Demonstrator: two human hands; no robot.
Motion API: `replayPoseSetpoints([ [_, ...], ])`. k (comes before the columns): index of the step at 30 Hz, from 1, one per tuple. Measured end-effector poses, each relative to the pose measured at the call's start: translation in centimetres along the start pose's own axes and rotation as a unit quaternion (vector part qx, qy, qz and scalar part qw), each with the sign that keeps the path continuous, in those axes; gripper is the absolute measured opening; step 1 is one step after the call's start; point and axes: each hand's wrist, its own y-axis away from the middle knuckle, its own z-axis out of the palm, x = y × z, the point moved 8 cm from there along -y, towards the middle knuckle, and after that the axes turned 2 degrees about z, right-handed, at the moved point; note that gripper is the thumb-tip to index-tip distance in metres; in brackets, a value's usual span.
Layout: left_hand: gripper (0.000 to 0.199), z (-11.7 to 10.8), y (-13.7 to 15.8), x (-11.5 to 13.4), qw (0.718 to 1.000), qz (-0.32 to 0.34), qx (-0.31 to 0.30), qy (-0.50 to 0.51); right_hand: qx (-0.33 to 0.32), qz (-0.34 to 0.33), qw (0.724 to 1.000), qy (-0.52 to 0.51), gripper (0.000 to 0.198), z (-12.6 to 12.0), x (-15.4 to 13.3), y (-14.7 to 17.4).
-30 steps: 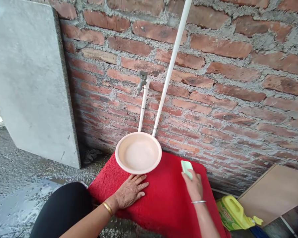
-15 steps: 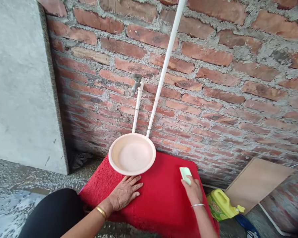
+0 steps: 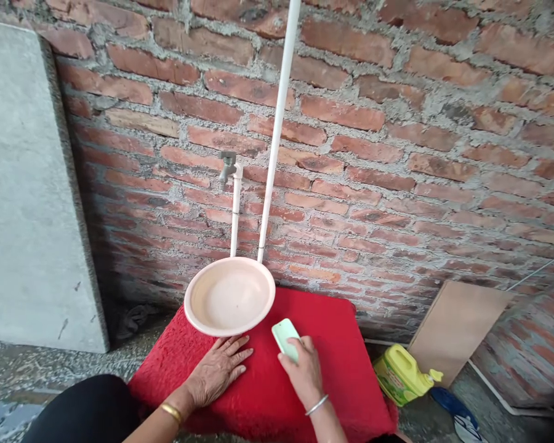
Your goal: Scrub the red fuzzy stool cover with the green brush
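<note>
A red cloth [image 3: 305,307] with a fuzzy surface lies spread over a low support in front of me. My left hand [image 3: 216,372], wearing a gold bangle, lies flat on it with fingers spread, just below the rim of a pale pink basin [image 3: 191,314]. In my right hand [image 3: 305,372], with a silver bangle at the wrist, is a pale green scrub brush [image 3: 284,332]. The fingers wrap round its near end, and its underside is turned to the cloth, so no bristles show. The basin rests at the cloth's far left corner.
Behind stands a brick wall [image 3: 351,178] with a tap [image 3: 228,167] and a white pipe [image 3: 277,132]. A grey slab [image 3: 28,184] leans at left. To the right are a yellow detergent jug [image 3: 404,375], a brown board [image 3: 459,326] and a blue slipper [image 3: 452,406].
My right hand has moved left across the red cloth with the scrub brush, nearer my left hand. My left hand stays flat on the cloth. The whole view has shifted a little.
</note>
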Motion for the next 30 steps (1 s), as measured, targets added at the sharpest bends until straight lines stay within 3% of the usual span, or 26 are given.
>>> replayPoseSetpoints([
  [2,0.039,0.0,0.0,0.0,1.0,0.003,-0.002,-0.009,-0.009,-0.008,1.0,0.011,0.026,0.7,-0.4,0.1],
  [4,0.039,0.0,0.0,0.0,1.0,0.004,-0.001,-0.016,0.011,0.016,1.0,0.004,0.025,-0.8,2.0,0.0],
  [6,0.039,0.0,0.0,0.0,1.0,0.004,0.0,-0.016,0.045,0.054,0.997,-0.006,0.027,-3.8,6.2,0.1],
  [10,0.039,0.0,0.0,0.2,1.0,0.001,-0.003,-0.017,0.15,0.156,0.976,0.024,0.037,-12.3,15.1,1.9],
  [12,0.039,0.1,-0.1,0.2,1.0,-0.004,-0.006,-0.016,0.203,0.191,0.959,0.048,0.036,-15.5,17.4,3.1],
  [14,0.039,0.2,-0.1,0.3,1.0,-0.005,-0.008,-0.012,0.231,0.199,0.95,0.058,0.038,-16.4,17.5,3.6],
  [16,0.04,0.2,-0.1,0.4,1.0,-0.004,-0.008,-0.009,0.22,0.183,0.957,0.048,0.043,-14.8,15.8,3.1],
  [18,0.04,0.2,-0.1,0.4,1.0,-0.003,-0.007,-0.01,0.172,0.147,0.974,0.022,0.045,-11.0,12.4,1.7],
  [22,0.041,0.1,0.1,0.4,1.0,-0.002,0.0,-0.016,0.072,0.051,0.996,-0.001,0.03,-2.5,3.6,-1.2],
  [25,0.042,0.2,0.2,0.4,1.0,-0.002,-0.001,-0.018,0.023,0.003,0.999,0.031,0.024,1.7,-1.2,-2.7],
  [27,0.042,0.2,0.2,0.4,1.0,-0.002,-0.005,-0.019,0.01,-0.004,0.999,0.045,0.025,3.0,-2.4,-3.4],
  [30,0.042,0.1,0.1,0.5,1.0,-0.005,-0.009,-0.012,0.01,0.007,0.999,0.053,0.026,2.7,-0.8,-4.3],
])
